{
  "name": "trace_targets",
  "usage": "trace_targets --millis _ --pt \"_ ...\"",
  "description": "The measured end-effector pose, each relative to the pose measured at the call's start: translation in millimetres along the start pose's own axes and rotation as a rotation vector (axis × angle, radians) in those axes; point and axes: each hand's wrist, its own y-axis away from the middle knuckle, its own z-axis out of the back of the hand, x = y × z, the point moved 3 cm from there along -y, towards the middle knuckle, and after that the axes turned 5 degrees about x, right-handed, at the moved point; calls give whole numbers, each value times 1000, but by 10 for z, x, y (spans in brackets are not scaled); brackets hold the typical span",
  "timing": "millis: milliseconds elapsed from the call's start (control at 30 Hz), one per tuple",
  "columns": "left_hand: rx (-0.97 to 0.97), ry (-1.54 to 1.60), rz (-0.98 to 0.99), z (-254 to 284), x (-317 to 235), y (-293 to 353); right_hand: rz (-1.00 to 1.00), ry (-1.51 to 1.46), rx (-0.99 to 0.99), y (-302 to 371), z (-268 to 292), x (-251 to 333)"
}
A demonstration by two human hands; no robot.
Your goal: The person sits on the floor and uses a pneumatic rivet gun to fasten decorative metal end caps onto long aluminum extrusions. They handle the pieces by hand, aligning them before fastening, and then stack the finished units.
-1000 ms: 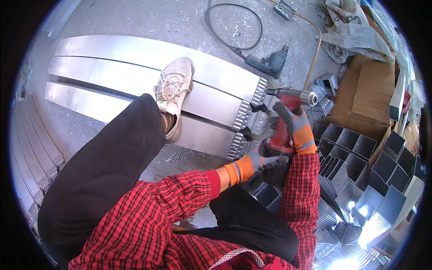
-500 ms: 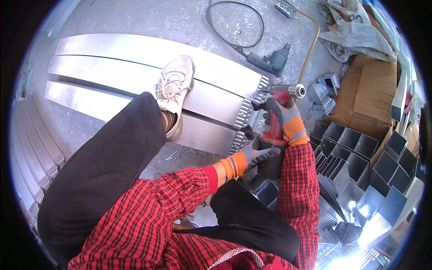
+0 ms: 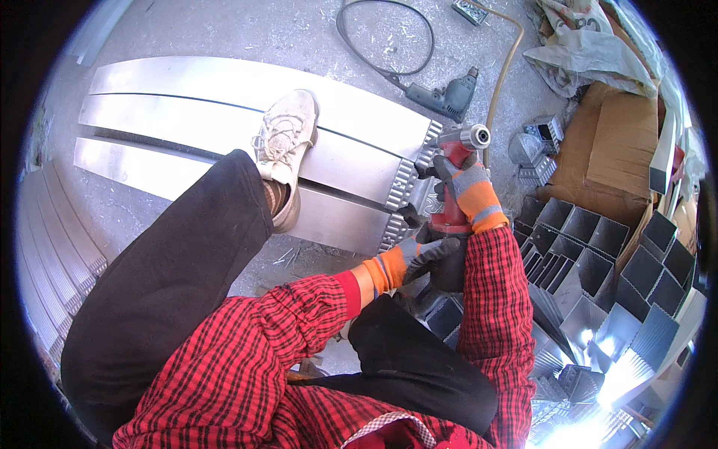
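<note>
Both hands wear orange and grey work gloves with dark fingers. My right hand [image 3: 474,191] is closed around the upper handle of a red rivet gun [image 3: 450,217] with a silver head and a wide black base. My left hand [image 3: 411,262] grips the tool lower down, where the red body meets the base. The tool stands just right of the corrugated ends of long silver metal profiles [image 3: 351,168]. My shoe [image 3: 288,135] rests on these profiles. Part of the handle is hidden behind my right-hand fingers.
A grey corded drill [image 3: 449,97] lies on the floor beyond the profiles. A tan hose [image 3: 502,71] runs past the rivet gun. At right are stacked dark square tubes [image 3: 591,232], cardboard [image 3: 621,150] and small metal pieces [image 3: 535,153]. More long profiles [image 3: 56,247] lie at left.
The rivet gun's head has shifted slightly left and away from me, with both hands still on the tool. My view has shifted a little too.
</note>
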Motion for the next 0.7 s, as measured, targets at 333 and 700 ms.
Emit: trace_targets --millis 333,700 --pt "70 -495 -86 -26 200 -56 279 -416 3 560 123 -325" --pt "110 -596 45 -8 418 424 -61 -719 105 1225 -321 -61"
